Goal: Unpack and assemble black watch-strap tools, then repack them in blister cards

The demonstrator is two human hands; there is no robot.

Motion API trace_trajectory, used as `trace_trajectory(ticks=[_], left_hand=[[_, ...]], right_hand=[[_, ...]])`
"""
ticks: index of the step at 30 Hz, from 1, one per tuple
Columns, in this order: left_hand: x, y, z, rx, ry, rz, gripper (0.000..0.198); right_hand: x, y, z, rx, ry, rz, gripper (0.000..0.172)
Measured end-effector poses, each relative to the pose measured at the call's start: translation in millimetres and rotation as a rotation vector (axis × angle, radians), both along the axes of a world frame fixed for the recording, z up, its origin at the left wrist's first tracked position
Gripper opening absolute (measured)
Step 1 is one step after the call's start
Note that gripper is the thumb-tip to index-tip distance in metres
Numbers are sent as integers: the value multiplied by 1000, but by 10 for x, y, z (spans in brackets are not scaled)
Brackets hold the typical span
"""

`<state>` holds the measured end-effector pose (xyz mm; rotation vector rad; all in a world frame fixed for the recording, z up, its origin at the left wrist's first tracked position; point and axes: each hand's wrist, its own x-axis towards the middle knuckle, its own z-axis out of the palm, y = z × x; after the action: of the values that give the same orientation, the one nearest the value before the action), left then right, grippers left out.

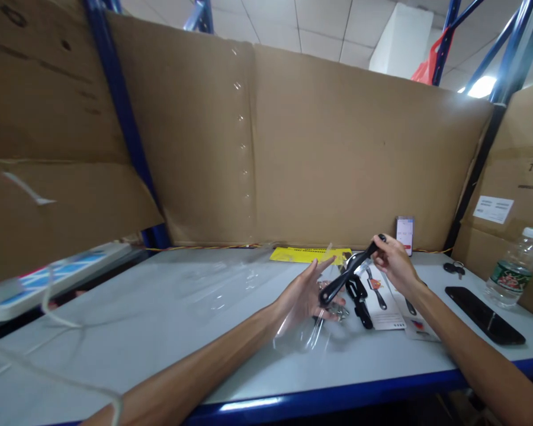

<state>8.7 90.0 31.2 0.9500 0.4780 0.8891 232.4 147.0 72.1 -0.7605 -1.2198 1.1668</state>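
Observation:
My right hand (395, 260) is closed on the upper end of a black-handled kitchen tool (349, 272), held slanted above the table. Its lower end reaches my left hand (308, 293), whose fingers are spread around a clear plastic bag (302, 331) that hangs down to the tabletop. Just beneath the tool lie another black tool (359, 299) and white printed cards (384, 305) showing pictures of such tools.
A grey table with a blue front edge (293, 402) carries a yellow sheet (308, 254), a black phone (484, 322), keys (453, 269), a water bottle (513, 275) and a small lit phone (404, 234) leaning on the cardboard wall (337, 148). A power strip (57, 275) lies at left.

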Motion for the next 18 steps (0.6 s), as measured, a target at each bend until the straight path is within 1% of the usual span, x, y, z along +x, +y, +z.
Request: trace_trajectory(ticks=[5,8,10,12,14,16,18], left_hand=[[30,-46,17,-99,24,-59,69],[44,-66,11,-118,28,-129,67],[48,-62,-6,-123,35,-139,68],[51,-46,-29,-130,32,-128,69],[53,-25,-50,-143,17,-123,67],[56,-2,-62,-160,5,-106,65],[51,24,-62,-169,-3,-54,61]], right_hand=[[-281,-138,-197,-85,-179,201,39],[-342,-146,-284,-101,-232,238,36],[-346,-115,-320,-95,-269,217,35],[-337,-70,-342,-64,-368,175,32],[-324,-24,-351,39,-512,87,27],[-298,25,-342,182,-661,-22,23],[-237,84,-305,268,-783,-117,24]])
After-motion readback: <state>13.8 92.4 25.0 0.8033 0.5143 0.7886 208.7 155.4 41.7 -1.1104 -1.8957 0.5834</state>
